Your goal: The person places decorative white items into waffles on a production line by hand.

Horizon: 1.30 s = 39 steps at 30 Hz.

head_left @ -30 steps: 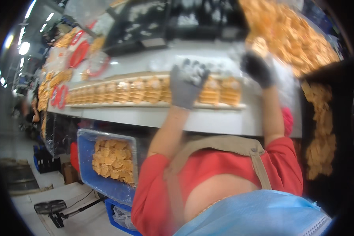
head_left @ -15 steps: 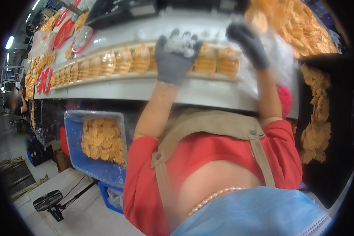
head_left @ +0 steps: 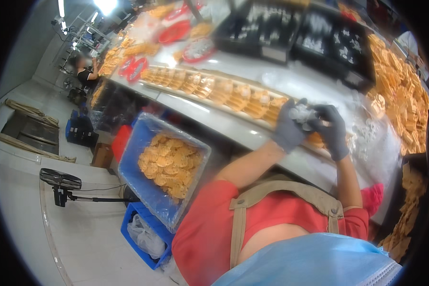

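My left hand (head_left: 290,127), in a grey glove, cups a small heap of clear whitish plastic pieces (head_left: 301,113). Against the heap, my gloved right hand (head_left: 332,131) curls its fingers and thumb together; anything in its fingertips is too small to make out. Both hands are over the right end of a long row of translucent orange ribbed plastic parts (head_left: 214,90), set side by side along a pale rail (head_left: 257,120). Part of the row is hidden behind my hands. Right of my right hand lies a clear plastic bag (head_left: 374,148) with more small pieces.
Black trays (head_left: 257,28) of small pale pieces stand behind the row. Orange parts (head_left: 398,90) pile up at the right. A blue lined bin (head_left: 128,162) of orange parts stands below the table, near a fan (head_left: 60,180). Another person (head_left: 85,74) is far left.
The view has turned, so the row now slants down to the right. My right hand has come from beyond the row's end to meet my left hand at the heap.
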Motion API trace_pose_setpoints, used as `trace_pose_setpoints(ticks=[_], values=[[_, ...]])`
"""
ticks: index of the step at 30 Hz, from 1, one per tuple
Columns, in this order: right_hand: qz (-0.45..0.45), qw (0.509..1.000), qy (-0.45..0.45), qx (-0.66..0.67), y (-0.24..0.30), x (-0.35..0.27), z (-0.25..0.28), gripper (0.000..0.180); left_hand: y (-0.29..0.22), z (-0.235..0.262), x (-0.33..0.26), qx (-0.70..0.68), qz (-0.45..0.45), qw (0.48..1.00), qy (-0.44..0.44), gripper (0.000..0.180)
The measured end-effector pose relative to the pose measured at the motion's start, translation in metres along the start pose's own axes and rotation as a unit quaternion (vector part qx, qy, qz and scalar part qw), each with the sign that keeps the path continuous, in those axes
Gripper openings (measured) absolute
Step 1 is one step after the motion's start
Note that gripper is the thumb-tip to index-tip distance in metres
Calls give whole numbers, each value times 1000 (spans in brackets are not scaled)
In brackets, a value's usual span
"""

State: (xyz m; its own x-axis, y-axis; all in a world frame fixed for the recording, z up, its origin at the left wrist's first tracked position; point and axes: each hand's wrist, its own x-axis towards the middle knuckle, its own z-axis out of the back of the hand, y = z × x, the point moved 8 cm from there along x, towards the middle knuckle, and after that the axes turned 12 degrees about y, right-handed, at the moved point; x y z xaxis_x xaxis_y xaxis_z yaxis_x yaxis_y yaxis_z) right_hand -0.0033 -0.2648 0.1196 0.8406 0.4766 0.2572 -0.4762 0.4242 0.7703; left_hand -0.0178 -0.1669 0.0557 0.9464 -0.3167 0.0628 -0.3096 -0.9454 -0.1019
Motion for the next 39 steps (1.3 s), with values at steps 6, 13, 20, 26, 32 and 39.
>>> trace_pose_setpoints(ticks=[6,13,20,26,32,39], values=[[12,1000,16,-22,-12,5,4,20,4,1,14,-31,16,999,-12,36],[56,998,-29,3,-10,2,15,24,19,7,21,20,78,995,60,38],[-88,979,-61,174,-45,-14,20,19,4,14,5,-63,52,996,23,36],[-97,963,-34,251,-50,-14,20,24,1,-13,3,-69,48,996,34,37],[-83,972,-27,220,-45,-12,9,20,1,14,8,-51,61,996,32,42],[-76,967,-32,239,-39,-19,13,17,7,11,2,7,46,998,-40,44]])
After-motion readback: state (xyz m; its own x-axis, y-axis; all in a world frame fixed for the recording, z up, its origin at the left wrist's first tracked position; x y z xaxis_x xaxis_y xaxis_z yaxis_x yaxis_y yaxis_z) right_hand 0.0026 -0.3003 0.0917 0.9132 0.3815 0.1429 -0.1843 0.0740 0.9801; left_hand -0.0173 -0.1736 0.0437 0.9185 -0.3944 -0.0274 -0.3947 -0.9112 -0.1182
